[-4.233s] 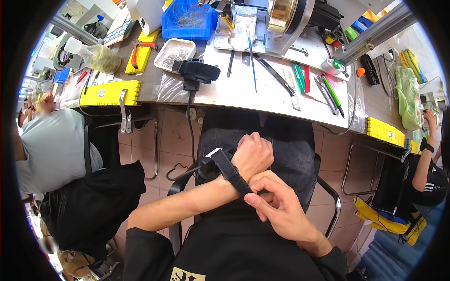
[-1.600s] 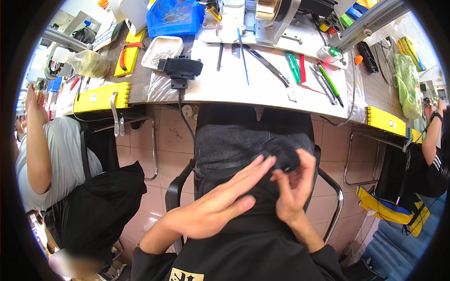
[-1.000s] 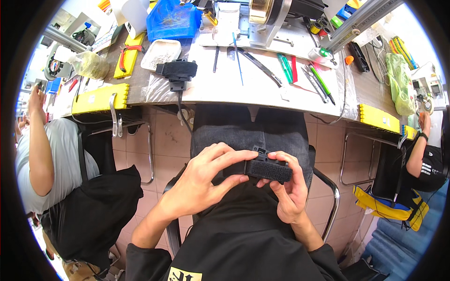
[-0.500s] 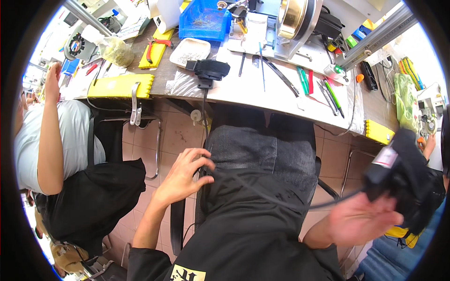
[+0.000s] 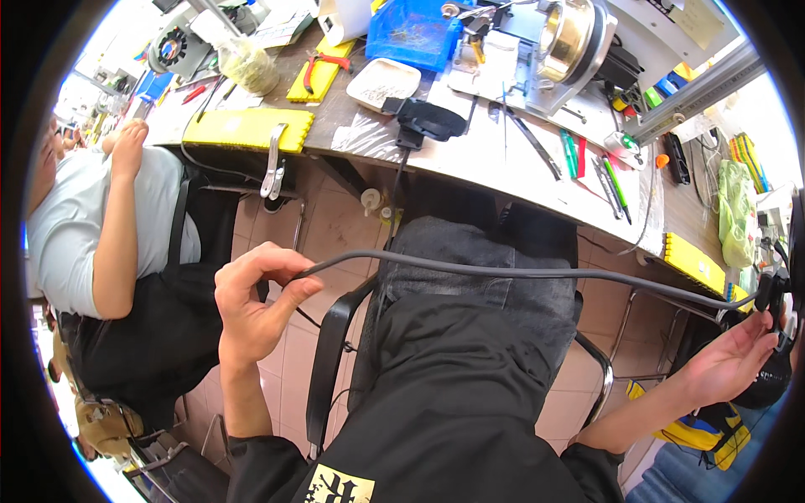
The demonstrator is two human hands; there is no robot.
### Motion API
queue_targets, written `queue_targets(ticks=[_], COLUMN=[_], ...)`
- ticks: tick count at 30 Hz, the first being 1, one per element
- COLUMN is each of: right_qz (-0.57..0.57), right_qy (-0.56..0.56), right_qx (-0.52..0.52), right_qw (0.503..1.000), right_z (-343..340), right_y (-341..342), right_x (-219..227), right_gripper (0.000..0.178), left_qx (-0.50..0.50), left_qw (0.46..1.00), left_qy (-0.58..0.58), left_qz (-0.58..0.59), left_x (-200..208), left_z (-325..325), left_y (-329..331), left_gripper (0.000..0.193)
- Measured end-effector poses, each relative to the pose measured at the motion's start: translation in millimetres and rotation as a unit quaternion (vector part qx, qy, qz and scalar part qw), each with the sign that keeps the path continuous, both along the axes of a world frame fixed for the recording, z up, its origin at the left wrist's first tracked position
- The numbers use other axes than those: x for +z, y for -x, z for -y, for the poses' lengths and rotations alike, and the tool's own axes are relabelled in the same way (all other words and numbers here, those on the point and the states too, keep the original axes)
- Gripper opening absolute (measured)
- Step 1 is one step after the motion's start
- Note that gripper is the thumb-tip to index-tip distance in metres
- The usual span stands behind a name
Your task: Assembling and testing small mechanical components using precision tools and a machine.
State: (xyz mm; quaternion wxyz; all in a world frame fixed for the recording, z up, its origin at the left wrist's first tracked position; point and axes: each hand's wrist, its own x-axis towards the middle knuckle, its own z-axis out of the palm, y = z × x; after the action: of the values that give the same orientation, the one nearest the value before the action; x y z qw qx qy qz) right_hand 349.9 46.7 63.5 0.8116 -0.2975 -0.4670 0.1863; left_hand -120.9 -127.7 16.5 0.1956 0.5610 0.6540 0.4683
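Observation:
My left hand [image 5: 250, 300] pinches a black cable [image 5: 503, 272] between thumb and fingertips, out to the left of my lap. From there the cable runs across above my thighs to a black device [image 5: 778, 293] at the far right. My right hand [image 5: 731, 359] has its fingers at the lower side of this device, which the picture's dark rim partly cuts off. On the near table edge lies a second black device with a strap [image 5: 432, 121]; its own cable hangs down toward the floor.
The workbench holds a white dish [image 5: 384, 83], red-handled pliers [image 5: 323, 67], a blue bin [image 5: 411, 35], a wire spool [image 5: 572, 42] and several pens and tweezers. Chair armrests [image 5: 331, 344] flank me. A seated person [image 5: 105, 222] is close on my left; a yellow-blue bag [image 5: 704, 432] sits low right.
My left hand has moved left and now pinches the cable. My right hand has carried the black device farther right and up, and the cable is drawn out between both hands.

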Motion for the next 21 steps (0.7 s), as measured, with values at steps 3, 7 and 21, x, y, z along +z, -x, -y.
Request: queue_targets(ticks=[3, 7, 21], right_qz=[-0.014, 0.006, 0.057], right_qy=[-0.005, -0.004, 0.159], right_qx=[0.017, 0.013, 0.249], right_qw=[1.000, 1.000, 0.954], right_z=[-4.8, -11.7, 67.2], right_y=[-22.2, -18.7, 118.5], right_x=[1.1, -0.2, -61.6], right_gripper=[0.029, 0.029, 0.064], left_qx=[-0.029, -0.026, -0.009], left_qw=[0.999, 0.998, 0.929], left_qy=[-0.002, 0.018, 0.364], left_qz=[-0.034, -0.059, -0.061], left_x=[9.5, 2.4, -63.1], left_z=[-7.7, -6.6, 27.3], left_y=[-9.1, -3.6, 88.9], left_gripper=[0.018, 0.018, 0.021])
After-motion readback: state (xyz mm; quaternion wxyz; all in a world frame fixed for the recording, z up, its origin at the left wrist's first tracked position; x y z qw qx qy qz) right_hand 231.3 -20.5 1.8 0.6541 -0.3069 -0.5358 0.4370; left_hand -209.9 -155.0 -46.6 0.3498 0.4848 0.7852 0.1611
